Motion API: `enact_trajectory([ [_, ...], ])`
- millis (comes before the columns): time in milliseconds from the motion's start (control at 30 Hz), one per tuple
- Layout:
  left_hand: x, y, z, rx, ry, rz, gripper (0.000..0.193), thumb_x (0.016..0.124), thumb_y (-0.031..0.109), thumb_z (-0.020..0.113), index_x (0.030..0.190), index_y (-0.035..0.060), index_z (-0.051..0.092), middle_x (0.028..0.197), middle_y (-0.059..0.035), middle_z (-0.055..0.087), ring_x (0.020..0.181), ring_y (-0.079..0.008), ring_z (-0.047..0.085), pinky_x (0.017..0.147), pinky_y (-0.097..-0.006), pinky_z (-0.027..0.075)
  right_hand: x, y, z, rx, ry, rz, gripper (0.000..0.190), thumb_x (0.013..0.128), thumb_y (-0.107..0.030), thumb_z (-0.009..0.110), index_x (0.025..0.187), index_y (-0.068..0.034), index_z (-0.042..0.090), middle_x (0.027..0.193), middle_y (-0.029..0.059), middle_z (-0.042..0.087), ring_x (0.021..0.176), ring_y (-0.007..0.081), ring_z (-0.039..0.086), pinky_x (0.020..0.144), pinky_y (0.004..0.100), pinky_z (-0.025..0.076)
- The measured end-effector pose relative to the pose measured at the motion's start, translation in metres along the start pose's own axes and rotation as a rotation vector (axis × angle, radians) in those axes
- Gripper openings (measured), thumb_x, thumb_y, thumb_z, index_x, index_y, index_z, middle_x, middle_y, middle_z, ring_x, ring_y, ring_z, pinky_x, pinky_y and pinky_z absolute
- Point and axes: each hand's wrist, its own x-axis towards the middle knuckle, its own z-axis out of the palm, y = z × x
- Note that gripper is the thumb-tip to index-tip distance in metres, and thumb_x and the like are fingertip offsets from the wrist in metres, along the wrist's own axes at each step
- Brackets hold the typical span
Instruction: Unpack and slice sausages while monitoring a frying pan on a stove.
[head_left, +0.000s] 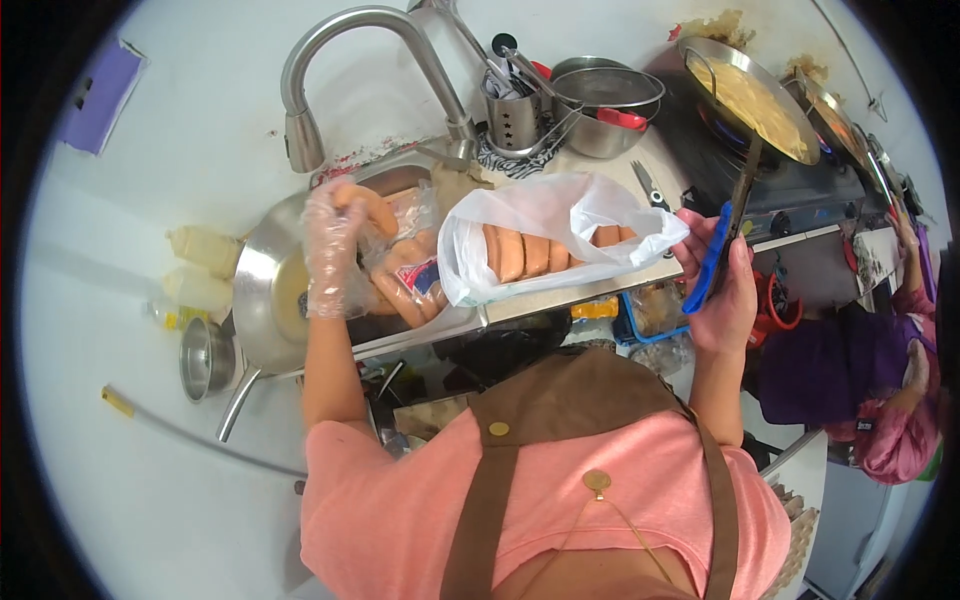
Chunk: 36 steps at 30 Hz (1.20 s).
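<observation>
My left hand (334, 244), in a clear plastic glove, grips a sausage (371, 210) above the sink. Just beside it, packs of sausages (412, 289) in clear, printed plastic rest over the sink. In my bare right hand (720, 289) is a knife with a blue handle (709, 259), its dark blade pointing up towards the stove. The fingertips of that hand also touch the edge of a white plastic bag (525, 202). This bag lies between my hands on the counter, its mouth spread, with several sausages (525, 253) inside.
A steel pan (259, 300) stands left of the sink under the faucet (360, 19). Behind the bag are a utensil holder (512, 120), steel bowls with a strainer (607, 90) and scissors (651, 184). Food cooks in a pan (750, 105) over a lit burner. A co-worker (892, 420) is at right.
</observation>
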Motion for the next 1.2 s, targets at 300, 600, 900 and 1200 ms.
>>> enact_trajectory([
  [300,-0.044,0.058,0.036,-1.563,0.392,-0.501,0.019,0.086,0.006,0.050,0.104,0.0005,0.051,0.097,-0.0083,0.055,0.092,-0.0144,0.053,0.083,-0.0276,0.044,0.001,-0.017,0.001,-0.313,0.111,-0.126,0.035,0.091,-0.026,0.042,0.114,-0.001,0.047,0.106,0.0166,0.059,0.075,0.0131,0.056,0.062,0.0257,0.049],
  [600,-0.048,0.154,0.033,-1.544,0.135,-0.365,0.034,0.090,0.008,0.045,0.120,-0.0064,0.036,0.112,-0.0176,0.048,0.094,-0.0225,0.054,0.079,-0.0310,0.051,-0.003,-0.028,0.016,-1.041,0.094,-0.590,0.030,0.087,-0.015,0.055,0.110,0.002,0.050,0.087,0.0100,0.060,0.075,0.0137,0.057,0.069,0.0258,0.045],
  [900,-0.044,0.190,0.059,-1.774,-0.323,-0.696,0.041,0.095,0.040,0.033,0.100,0.0035,0.050,0.079,-0.0073,0.058,0.043,-0.0144,0.047,0.031,-0.0232,0.035,-0.022,-0.004,0.046,-0.992,-0.433,-0.161,0.034,0.086,-0.021,0.056,0.114,-0.003,0.048,0.094,0.0170,0.057,0.083,0.0336,0.059,0.070,0.0368,0.047],
  [1200,-0.050,0.200,0.051,-1.924,-0.371,-0.755,0.034,0.096,0.033,0.034,0.103,0.0025,0.047,0.089,-0.0129,0.054,0.054,-0.0175,0.052,0.029,-0.0218,0.037,-0.009,0.023,0.028,-1.224,-0.294,-0.399,0.031,0.084,-0.017,0.059,0.110,-0.003,0.051,0.096,0.0166,0.060,0.078,0.0324,0.061,0.066,0.0358,0.050],
])
